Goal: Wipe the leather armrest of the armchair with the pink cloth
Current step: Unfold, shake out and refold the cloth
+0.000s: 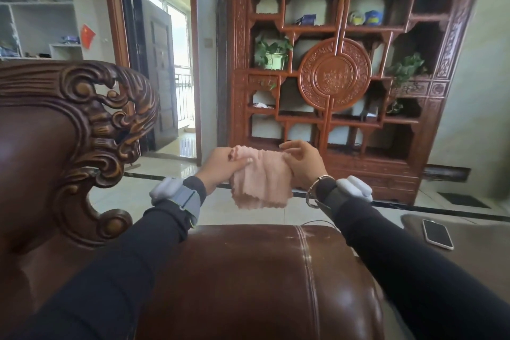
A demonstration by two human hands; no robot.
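gleaming below both hands, the leather armrest [248, 279] lies nearest; above it the left hand [220, 167] and right hand [302, 163] each pinch a top corner of the pink cloth [262, 179], which hangs between them.

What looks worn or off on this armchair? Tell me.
The leather armrest shows pale scuffs along its top near the stitched seam. The pink cloth, held by left hand and right hand, hangs above it, not touching.

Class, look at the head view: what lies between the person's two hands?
The pink cloth spans the gap, gripped by the left hand and the right hand and hanging above the armrest.
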